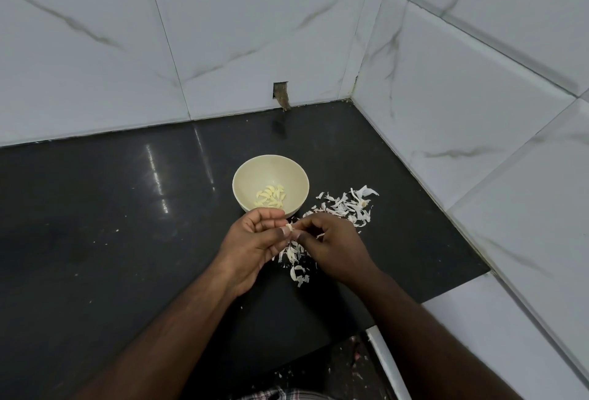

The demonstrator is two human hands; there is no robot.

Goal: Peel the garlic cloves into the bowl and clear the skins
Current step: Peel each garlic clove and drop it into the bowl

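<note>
A cream bowl (271, 173) stands on the black counter and holds several peeled garlic cloves (271, 197). Just in front of the bowl, my left hand (251, 245) and my right hand (331, 245) meet above the counter. Both pinch one small garlic clove (289, 227) between their fingertips, with pale skin still on it. White garlic skins (345, 206) lie scattered to the right of the bowl. More skins (296, 261) lie on the counter under my hands.
The black counter (127, 240) runs into a corner of white marbled wall tiles (478, 112) at the back and right. A small notch in the back wall (281, 93) sits behind the bowl. The counter's front edge (382, 316) drops to a speckled floor.
</note>
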